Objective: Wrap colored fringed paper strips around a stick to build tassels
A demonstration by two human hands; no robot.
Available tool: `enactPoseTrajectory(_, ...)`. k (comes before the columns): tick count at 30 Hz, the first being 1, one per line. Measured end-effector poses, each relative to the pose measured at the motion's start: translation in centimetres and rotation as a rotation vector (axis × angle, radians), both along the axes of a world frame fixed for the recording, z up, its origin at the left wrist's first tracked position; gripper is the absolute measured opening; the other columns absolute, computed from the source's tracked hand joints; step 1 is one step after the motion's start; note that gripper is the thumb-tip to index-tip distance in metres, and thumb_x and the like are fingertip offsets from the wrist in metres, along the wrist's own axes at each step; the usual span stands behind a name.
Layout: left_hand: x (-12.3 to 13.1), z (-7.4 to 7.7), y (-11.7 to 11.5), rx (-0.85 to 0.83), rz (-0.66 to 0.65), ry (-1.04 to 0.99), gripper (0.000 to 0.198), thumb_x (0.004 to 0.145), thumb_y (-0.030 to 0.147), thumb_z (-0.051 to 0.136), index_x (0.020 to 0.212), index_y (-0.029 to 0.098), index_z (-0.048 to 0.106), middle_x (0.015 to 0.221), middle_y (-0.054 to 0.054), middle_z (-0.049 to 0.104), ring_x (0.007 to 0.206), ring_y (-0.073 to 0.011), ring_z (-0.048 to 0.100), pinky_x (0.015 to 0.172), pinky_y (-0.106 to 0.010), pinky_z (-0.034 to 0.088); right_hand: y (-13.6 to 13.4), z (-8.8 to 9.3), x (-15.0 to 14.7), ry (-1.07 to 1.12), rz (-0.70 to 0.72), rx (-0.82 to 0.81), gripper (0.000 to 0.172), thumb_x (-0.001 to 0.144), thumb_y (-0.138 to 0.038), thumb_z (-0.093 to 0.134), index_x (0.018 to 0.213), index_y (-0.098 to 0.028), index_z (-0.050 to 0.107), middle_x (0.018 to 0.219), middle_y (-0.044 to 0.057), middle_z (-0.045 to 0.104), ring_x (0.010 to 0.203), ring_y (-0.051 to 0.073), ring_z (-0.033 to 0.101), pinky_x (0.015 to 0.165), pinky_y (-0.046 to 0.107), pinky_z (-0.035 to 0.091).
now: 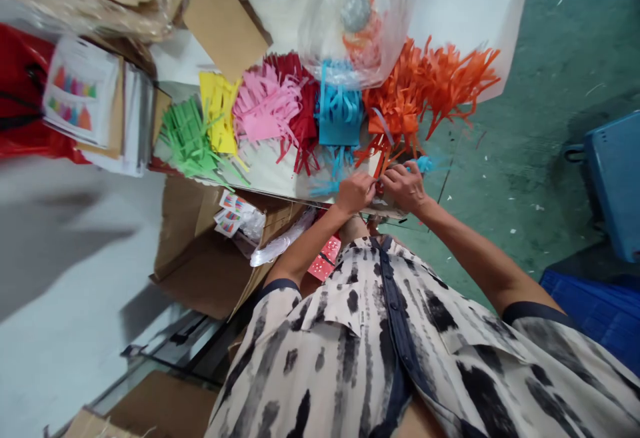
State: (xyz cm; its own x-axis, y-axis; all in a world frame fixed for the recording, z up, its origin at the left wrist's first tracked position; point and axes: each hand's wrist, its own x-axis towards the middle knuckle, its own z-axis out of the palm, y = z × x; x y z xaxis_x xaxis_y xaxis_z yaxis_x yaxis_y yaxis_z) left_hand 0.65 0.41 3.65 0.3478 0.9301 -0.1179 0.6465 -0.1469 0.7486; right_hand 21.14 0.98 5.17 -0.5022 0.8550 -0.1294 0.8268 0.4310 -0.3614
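Observation:
My left hand (356, 191) and my right hand (404, 186) meet at the front edge of the table, fingers closed and pinched together. Blue fringed strips (326, 187) stick out past the left hand, and a blue fringed end (423, 164) shows beyond the right. This looks like one blue paper tassel gripped by its middle, which the fingers hide. Just behind my hands lie orange fringed paper (400, 118) and a stack of blue fringed paper (340, 118). Dark red (306, 118), pink (265, 105), yellow (219, 108) and green fringed paper (185, 138) continue leftward.
A clear plastic bag (320, 25) with a roll inside stands behind the paper. Printed cards (83, 91) are stacked at the left, near a brown cardboard sheet (225, 21). An open carton (200, 258) sits below the table edge. Blue crates (617, 185) stand on the right.

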Motion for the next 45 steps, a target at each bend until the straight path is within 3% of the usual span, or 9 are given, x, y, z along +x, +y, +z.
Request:
enactPoseTrajectory(4,0.6,3.0,-0.8,-0.469,0.356,-0.453,0.037,0.094,0.057,0.082,0.092,0.020,0.085,0.084,-0.005,0.081,0.079,-0.0195,0.072,0.076,-0.028,0.053,-0.1,3.1,0.6,0.089,-0.008,0.046,0.036,0.114,-0.028,0.045,0.106,-0.031,0.081,0.113,0.006,0.081,0.104,0.024,0.062,0.104,0.047,0.035)
enactPoseTrajectory(7,0.5,5.7,-0.7,-0.770,0.455,-0.718,0.057,0.068,0.070,0.098,0.084,0.017,0.082,0.068,0.000,0.075,0.059,-0.0113,0.060,0.060,-0.023,0.044,-0.2,5.8,0.6,0.141,-0.045,0.089,0.033,0.114,-0.032,0.050,0.109,-0.035,0.083,0.113,0.003,0.082,0.107,0.023,0.065,0.107,0.047,0.035)
enactPoseTrajectory(10,-0.1,8.8,-0.8,-0.882,0.506,-0.850,0.066,0.054,0.069,0.106,0.087,0.017,0.081,0.071,0.000,0.076,0.057,-0.0098,0.061,0.057,-0.022,0.044,-0.3,8.5,0.0,0.212,-0.148,0.128,0.030,0.112,-0.036,0.056,0.105,-0.035,0.085,0.109,0.002,0.084,0.106,0.024,0.069,0.110,0.048,0.036)
enactPoseTrajectory(16,-0.7,14.4,-1.9,-0.583,0.500,-0.886,0.056,0.068,0.067,0.102,0.087,0.019,0.083,0.079,-0.001,0.078,0.072,-0.0140,0.070,0.073,-0.027,0.057,-0.8,13.3,-2.7,0.669,-0.527,-0.037,0.024,0.099,-0.047,0.074,0.090,-0.028,0.086,0.091,0.005,0.084,0.087,0.027,0.075,0.091,0.045,0.052)
enactPoseTrajectory(21,-1.0,16.7,-1.2,-0.417,0.520,-0.889,0.046,0.071,0.063,0.101,0.083,0.022,0.084,0.103,-0.005,0.083,0.098,-0.0203,0.076,0.089,-0.030,0.060,-0.2,15.9,-4.6,1.044,-0.659,-0.324,0.034,0.085,-0.061,0.088,0.084,-0.027,0.087,0.080,0.004,0.080,0.075,0.023,0.070,0.065,0.036,0.051)
enactPoseTrajectory(28,-2.0,17.8,0.7,-0.352,0.549,-0.866,0.048,0.070,0.064,0.100,0.085,0.022,0.086,0.082,-0.001,0.079,0.077,-0.0157,0.069,0.077,-0.029,0.054,3.0,17.8,-5.1,1.095,-0.518,-0.400,0.042,0.083,-0.068,0.087,0.092,-0.027,0.090,0.093,0.006,0.084,0.083,0.024,0.073,0.072,0.036,0.056)
enactPoseTrajectory(35,-2.6,17.9,3.5,-0.262,0.561,-0.860,0.045,0.074,0.064,0.099,0.085,0.023,0.085,0.085,-0.002,0.082,0.080,-0.0178,0.074,0.081,-0.031,0.059,5.6,18.8,-7.1,0.939,-0.519,-0.108,0.038,0.091,-0.069,0.082,0.080,-0.032,0.084,0.080,0.003,0.079,0.076,0.025,0.071,0.077,0.044,0.057)
enactPoseTrajectory(41,-4.5,14.6,6.2,-0.279,0.687,-0.822,0.040,0.077,0.060,0.096,0.087,0.023,0.084,0.083,0.000,0.083,0.079,-0.0183,0.078,0.082,-0.031,0.061,13.0,14.3,-8.2,0.866,-0.389,-0.176,0.036,0.099,-0.061,0.074,0.089,-0.029,0.087,0.085,0.004,0.080,0.080,0.025,0.074,0.078,0.040,0.059)
enactPoseTrajectory(45,-6.4,13.0,6.8,-0.360,0.700,-0.800,0.036,0.079,0.057,0.095,0.086,0.023,0.083,0.083,-0.002,0.084,0.080,-0.0200,0.081,0.084,-0.033,0.063,21.5,9.6,-9.9,0.302,-0.463,-0.035,0.030,0.105,-0.024,0.058,0.113,-0.017,0.087,0.115,0.019,0.084,0.100,0.031,0.078,0.094,0.046,0.060)
